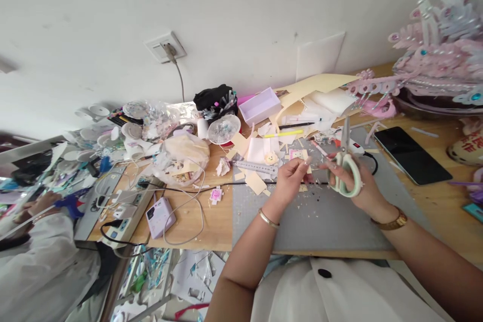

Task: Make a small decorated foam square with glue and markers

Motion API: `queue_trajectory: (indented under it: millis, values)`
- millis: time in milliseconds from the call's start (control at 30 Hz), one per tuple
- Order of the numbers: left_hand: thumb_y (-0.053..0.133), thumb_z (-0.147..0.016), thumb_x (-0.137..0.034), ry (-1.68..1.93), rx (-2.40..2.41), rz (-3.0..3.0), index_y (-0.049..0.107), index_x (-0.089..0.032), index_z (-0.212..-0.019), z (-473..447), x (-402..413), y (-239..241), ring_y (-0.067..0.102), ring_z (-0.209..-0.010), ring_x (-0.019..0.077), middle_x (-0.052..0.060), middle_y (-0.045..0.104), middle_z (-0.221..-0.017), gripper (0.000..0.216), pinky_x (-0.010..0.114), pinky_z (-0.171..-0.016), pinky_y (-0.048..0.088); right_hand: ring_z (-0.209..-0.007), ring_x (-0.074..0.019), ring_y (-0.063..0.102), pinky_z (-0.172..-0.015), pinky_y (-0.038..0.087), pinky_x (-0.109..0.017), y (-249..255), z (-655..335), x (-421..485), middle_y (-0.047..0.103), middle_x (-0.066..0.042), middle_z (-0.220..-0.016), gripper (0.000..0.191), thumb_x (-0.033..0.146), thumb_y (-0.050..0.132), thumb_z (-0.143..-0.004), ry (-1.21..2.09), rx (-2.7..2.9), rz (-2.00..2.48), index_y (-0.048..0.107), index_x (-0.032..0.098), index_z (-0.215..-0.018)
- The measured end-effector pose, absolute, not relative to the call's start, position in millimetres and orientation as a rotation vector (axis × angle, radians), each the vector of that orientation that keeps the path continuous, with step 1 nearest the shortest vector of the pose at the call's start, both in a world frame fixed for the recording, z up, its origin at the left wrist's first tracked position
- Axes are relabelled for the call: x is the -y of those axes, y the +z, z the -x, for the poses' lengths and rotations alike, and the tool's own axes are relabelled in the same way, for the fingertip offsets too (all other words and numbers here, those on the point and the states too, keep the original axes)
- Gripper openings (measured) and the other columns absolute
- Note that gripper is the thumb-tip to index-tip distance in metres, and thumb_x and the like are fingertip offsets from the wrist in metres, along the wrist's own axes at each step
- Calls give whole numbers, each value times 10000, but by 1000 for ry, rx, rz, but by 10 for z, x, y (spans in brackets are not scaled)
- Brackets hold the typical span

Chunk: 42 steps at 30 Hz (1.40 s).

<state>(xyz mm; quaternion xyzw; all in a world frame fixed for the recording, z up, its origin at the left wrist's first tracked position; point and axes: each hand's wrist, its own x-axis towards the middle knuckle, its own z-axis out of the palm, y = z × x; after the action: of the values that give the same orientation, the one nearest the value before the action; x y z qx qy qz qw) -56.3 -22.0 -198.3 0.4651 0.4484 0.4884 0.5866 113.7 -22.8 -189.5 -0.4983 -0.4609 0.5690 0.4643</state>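
My left hand is closed in a pinch above the grey cutting mat. A small piece of cream card shows at its fingertips, mostly hidden by them. Just behind these fingers is a small card with a pink picture; whether the hand touches it I cannot tell. Scissors with pale green handles are in my right hand, fingers through the loops, blades pointing up and away from me. Paper scraps and a clear ruler lie left of my hands.
At right lie a black phone and a bowl heaped with pink beaded crowns. A lilac box and a yellow pen sit behind the mat. Leftward are a purple device, cables and a power strip. A co-worker's hand is far left.
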Motion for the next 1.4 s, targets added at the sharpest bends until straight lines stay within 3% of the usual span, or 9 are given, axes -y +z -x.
queue_trajectory:
  millis: [233,367,633,733,867,967,1133,1300,1400]
  values:
    - [758,-684,-676,953,-999,-1071,609,-176,-680,568,187,-2036,570,-496,108,1,622,-580,522,234,-490,443,-487,-132,561,-457,466,-270,-1602,-1149,-3,688,13,-676,538,437,914,-506,1469,1168,1302,558,245,-860]
    - [829,-616,-602,944,-1001,-1040,626,-172,-690,571,175,-2066,569,-477,110,-6,624,-551,480,238,-489,450,-456,-120,541,-420,442,-258,-1616,-1051,-71,660,32,-637,598,412,939,-390,1431,1105,1357,526,234,-783]
    - [785,-650,-652,1024,-1051,-924,665,-175,-789,577,168,-2041,641,-574,148,26,691,-690,511,272,-550,500,-432,-109,519,-393,416,-255,-1741,-986,-28,597,64,-616,580,471,935,-437,1291,948,1286,567,236,-818]
    - [758,-667,-689,1054,-1070,-929,657,-171,-754,561,183,-2012,572,-512,117,3,637,-621,534,244,-497,435,-433,-124,531,-378,401,-258,-1744,-1004,-12,612,49,-619,555,536,905,-498,1303,1006,1281,554,247,-817]
    - [653,-760,-734,1232,-1171,-914,592,-178,-687,576,189,-1975,454,-478,76,-35,536,-551,564,216,-482,361,-396,-122,506,-359,382,-253,-1775,-1103,29,606,29,-553,470,648,765,-691,1461,1150,1253,572,233,-801]
    - [607,-809,-732,1429,-1270,-921,541,-190,-665,615,179,-1953,381,-471,73,-59,449,-511,565,211,-466,315,-409,-134,542,-362,410,-252,-1790,-1147,103,655,-3,-580,491,684,724,-725,1648,1268,1227,609,222,-847]
    - [582,-842,-715,1593,-1433,-910,503,-205,-668,704,158,-1909,348,-461,75,-74,403,-500,544,210,-447,280,-668,-225,726,-594,584,-340,-1734,-1066,270,759,-64,-834,493,627,780,-703,1894,1368,1067,630,240,-968]
    - [597,-855,-673,1682,-1508,-914,472,-211,-641,757,157,-1882,339,-469,77,-75,391,-502,525,213,-458,278,-981,-283,720,-849,581,-440,-1705,-1022,370,751,-100,-1019,438,533,753,-777,1968,1469,893,649,270,-1110]
    - [592,-861,-665,1695,-1508,-925,466,-212,-633,751,169,-1873,329,-476,78,-73,387,-510,523,216,-460,271,-953,-233,689,-880,565,-398,-1746,-1011,372,719,-80,-994,397,522,749,-781,1960,1510,894,679,248,-1060]
